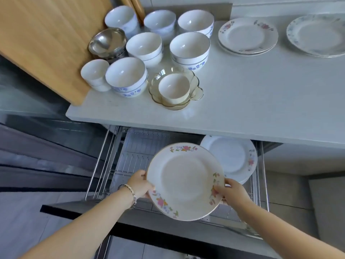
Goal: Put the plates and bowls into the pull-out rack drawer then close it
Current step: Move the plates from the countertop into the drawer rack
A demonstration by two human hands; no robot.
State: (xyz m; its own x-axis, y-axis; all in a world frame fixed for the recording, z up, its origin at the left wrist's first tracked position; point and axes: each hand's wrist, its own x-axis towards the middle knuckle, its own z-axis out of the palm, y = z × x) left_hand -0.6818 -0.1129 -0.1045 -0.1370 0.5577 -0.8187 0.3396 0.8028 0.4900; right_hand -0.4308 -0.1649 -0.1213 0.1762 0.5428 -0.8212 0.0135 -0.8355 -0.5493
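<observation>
Two bare hands are stretched forward over the pulled-out chrome wire rack drawer (128, 157), and a round, glossy white ceramic plate with a pink flower border (184, 181) is gripped between them. Its left rim is held by the left hand (141, 184) and its right rim by the right hand (231, 193). The plate is held tilted above the thin wire prongs, just beside a stack of similar flowered plates (233, 156) lying in the drawer's right part. Smooth white bowls (143, 47) are clustered on the pale countertop (261, 100).
</observation>
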